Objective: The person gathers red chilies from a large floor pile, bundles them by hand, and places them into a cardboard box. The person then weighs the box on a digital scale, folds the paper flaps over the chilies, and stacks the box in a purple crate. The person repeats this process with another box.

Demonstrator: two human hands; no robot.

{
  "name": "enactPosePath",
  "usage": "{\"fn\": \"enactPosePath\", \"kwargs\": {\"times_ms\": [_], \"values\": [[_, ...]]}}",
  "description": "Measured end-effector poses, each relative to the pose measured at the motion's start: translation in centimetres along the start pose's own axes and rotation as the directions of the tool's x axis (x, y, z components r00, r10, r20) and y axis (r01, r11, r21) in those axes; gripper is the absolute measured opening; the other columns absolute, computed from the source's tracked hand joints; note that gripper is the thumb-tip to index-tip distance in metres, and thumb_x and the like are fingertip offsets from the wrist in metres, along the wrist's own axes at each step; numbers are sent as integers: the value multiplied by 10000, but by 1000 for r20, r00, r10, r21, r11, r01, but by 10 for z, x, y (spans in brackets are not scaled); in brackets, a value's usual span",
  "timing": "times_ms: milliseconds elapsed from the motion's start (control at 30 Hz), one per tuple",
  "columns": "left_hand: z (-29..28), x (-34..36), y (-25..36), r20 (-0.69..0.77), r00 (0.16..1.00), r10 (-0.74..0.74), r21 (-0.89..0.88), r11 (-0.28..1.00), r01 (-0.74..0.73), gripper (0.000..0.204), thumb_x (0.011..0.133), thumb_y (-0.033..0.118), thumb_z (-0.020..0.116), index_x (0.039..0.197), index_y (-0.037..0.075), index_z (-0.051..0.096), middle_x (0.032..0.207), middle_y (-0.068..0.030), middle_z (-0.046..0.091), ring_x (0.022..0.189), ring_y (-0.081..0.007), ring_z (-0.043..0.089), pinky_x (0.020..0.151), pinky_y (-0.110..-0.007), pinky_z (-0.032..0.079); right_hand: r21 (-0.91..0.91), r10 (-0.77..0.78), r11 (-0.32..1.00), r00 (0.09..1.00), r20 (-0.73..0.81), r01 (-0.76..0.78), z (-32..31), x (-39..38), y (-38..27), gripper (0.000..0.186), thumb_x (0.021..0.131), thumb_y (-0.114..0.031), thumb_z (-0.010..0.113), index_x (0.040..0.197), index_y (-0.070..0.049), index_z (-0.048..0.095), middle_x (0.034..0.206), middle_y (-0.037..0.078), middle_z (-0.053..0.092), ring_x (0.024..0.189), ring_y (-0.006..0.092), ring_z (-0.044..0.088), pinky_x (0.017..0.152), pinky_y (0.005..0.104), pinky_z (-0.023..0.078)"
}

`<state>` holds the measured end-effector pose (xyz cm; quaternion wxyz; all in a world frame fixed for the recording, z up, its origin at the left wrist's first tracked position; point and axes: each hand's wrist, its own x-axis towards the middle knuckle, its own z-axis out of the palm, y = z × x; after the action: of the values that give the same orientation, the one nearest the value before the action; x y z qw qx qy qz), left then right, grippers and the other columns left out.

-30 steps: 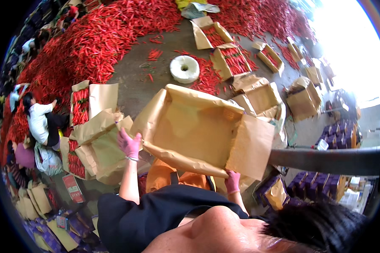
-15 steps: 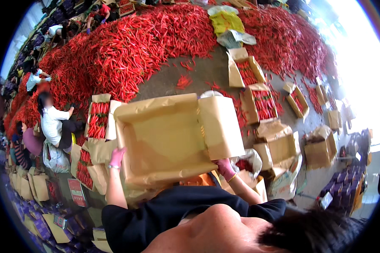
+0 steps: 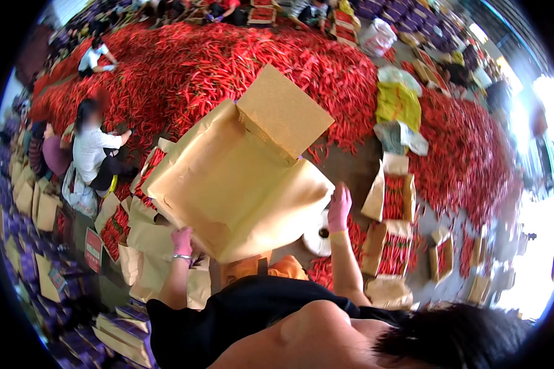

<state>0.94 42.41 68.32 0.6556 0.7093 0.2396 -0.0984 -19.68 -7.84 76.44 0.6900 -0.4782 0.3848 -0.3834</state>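
An open cardboard box (image 3: 215, 190) lined with brown paper hangs tilted in front of my body, its inside bare. Its stiff cardboard flap (image 3: 285, 111) stands out at the far right end. My left hand (image 3: 181, 240), in a pink glove, is closed on the near left corner. At the right side, my pink-gloved right hand (image 3: 339, 208) has its fingers closed at the edge of the paper liner (image 3: 295, 200). Below the right side of the box is a white round object with a dark centre (image 3: 317, 235), partly hidden.
A huge heap of red chillies (image 3: 246, 55) spreads beyond the box. Boxes of chillies stand to the right (image 3: 398, 197) and left (image 3: 115, 227). A person in a white top (image 3: 92, 150) sits at the left by the heap. A yellow sack (image 3: 398, 104) lies at the far right.
The box has turned counterclockwise, its flap swinging from the right to the far side. My right hand has moved from beside the flap to the paper edge. The view has shifted too.
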Motion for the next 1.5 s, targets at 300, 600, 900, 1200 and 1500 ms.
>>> {"fn": "enactPosePath", "kwargs": {"times_ms": [300, 600, 900, 1200, 1500], "values": [[262, -66, 85, 69, 980, -185, 56, 982, 182, 64, 785, 32, 628, 738, 47, 587, 631, 46, 514, 507, -67, 442, 441, -252, 323, 99, 550, 821, 826, 123, -562, 65, 120, 12, 551, 929, -543, 539, 1326, -160, 531, 1357, 3, 531, 1175, 193, 518, 916, 344, 457], [483, -92, 20, 302, 900, -313, -166, 913, 373, 81, 821, 40, 655, 868, -25, 645, 674, -53, 606, 514, -151, 570, 411, -277, 381, 343, 590, 651, 736, 333, -677, -12, 358, 16, 451, 983, -378, 407, 1259, -60, 570, 1187, 114, 643, 1057, 311, 607, 897, 431, 524], [695, -159, 39, 347, 774, -530, -5, 824, 566, 34, 824, 43, 665, 845, 36, 690, 673, -24, 616, 540, -128, 569, 453, -287, 406, 339, 318, 854, 911, 261, -395, -132, 596, -91, 603, 1011, -459, 308, 1344, 15, 477, 1332, 158, 538, 1239, 296, 499, 1068, 455, 373], [737, -177, 18, 512, 850, -123, -228, 935, 273, 48, 821, 15, 656, 865, -4, 652, 666, -37, 601, 526, -135, 563, 463, -281, 410, 139, 291, 943, 952, 94, -302, -69, 683, -117, 691, 1013, -514, 295, 1440, 23, 377, 1452, 160, 442, 1317, 326, 438, 1138, 461, 298], [769, -167, 28, 331, 913, -240, -544, 742, 392, 31, 822, 12, 630, 852, 19, 631, 696, -43, 616, 547, -151, 595, 449, -301, 431, -96, 290, 953, 957, 24, -286, -124, 650, -129, 730, 961, -624, 404, 1438, -72, 408, 1412, 103, 489, 1272, 231, 472, 1081, 434, 355]]}}
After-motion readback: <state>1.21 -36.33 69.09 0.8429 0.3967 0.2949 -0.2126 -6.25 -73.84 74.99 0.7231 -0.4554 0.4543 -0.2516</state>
